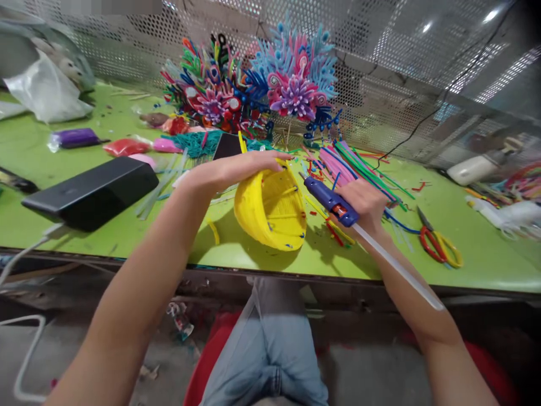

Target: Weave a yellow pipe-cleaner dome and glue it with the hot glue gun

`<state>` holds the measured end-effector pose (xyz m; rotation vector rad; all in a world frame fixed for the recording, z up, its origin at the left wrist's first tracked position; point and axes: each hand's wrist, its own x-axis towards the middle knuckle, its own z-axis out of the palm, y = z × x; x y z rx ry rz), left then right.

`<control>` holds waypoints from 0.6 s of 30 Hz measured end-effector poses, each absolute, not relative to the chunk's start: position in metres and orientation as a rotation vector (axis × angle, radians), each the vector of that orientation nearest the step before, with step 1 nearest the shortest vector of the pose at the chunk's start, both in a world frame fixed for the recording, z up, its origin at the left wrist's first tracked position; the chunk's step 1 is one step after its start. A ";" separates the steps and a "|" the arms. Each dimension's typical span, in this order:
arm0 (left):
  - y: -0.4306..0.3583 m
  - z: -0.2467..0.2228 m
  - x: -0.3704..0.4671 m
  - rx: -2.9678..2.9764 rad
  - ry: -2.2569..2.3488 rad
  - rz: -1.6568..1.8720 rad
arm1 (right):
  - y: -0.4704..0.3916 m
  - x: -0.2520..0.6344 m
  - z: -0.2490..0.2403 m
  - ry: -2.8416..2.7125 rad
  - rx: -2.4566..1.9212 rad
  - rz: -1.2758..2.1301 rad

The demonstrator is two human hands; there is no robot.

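In the head view, the person's left hand [249, 162] holds the upper rim of a yellow pipe-cleaner basket [247, 206], which is tilted with its opening turned to the right, near the middle of the table's front edge. The wrist and back of the hand hide much of this grip, and it is hard to tell whether the basket's underside touches the tabletop [499, 256]. Inside, the far wall is in shadow and small dark and blue specks are too small to name.

The right hand [364, 198] is closed around a blue glue gun [325, 197]; the handle and trigger are hidden by the fingers. A translucent glue stick [399, 268] juts from its rear over the front edge. The nozzle points at the basket's rim, but whether the 2 touch is unclear.

Behind the left hand, a dark flat panel [226, 145] is partly covered. Along the back edge stand 2 pipe-cleaner bouquets [209, 93] [296, 84], their bases lost in clutter. Scissors [439, 243] lie to the right, near the front edge. Toward the back left corner, a white plastic bag [46, 90] partly hides a plush toy [70, 70]. The table's left and right edges are cut off.
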<state>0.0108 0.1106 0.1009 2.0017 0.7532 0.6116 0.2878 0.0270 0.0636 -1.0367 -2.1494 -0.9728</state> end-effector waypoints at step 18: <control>0.105 0.096 0.031 2.047 0.769 0.732 | 0.040 0.307 0.057 -2.369 -0.924 -1.290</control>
